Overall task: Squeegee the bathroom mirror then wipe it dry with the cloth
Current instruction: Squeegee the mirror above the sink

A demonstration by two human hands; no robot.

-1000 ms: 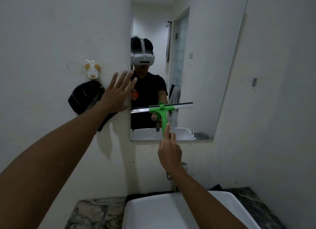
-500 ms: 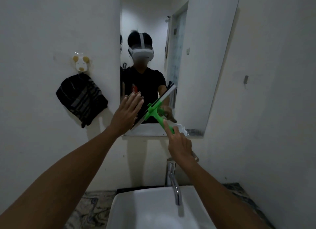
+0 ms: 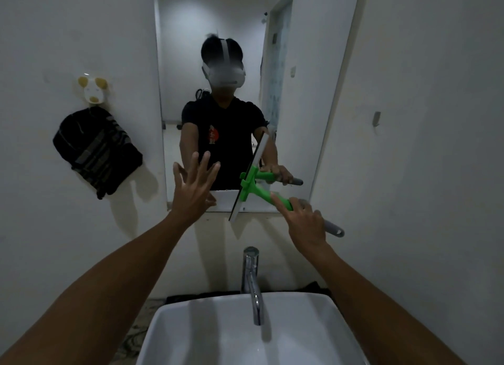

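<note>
The tall bathroom mirror (image 3: pixel 300 92) hangs on the white wall above the sink. My right hand (image 3: pixel 305 220) grips the green handle of a squeegee (image 3: pixel 251 184), forefinger stretched along it. Its blade stands nearly upright, tilted, against the mirror's lower right part, its lower end past the bottom edge. My left hand (image 3: pixel 193 186) is open with fingers spread, at the mirror's lower left part. A dark striped cloth (image 3: pixel 95 152) hangs from a hook on the wall left of the mirror.
A white basin (image 3: pixel 191 334) with a chrome tap (image 3: pixel 252 280) sits directly below my arms. A small animal-shaped hook (image 3: pixel 94 90) holds the cloth. A small metal hook (image 3: pixel 377 118) is on the right wall. A person wearing a headset is reflected in the mirror.
The squeegee blade has turned from level to nearly upright and moved down and right. My left hand has shifted from the wall onto the mirror's lower left. The view has tilted down toward the sink.
</note>
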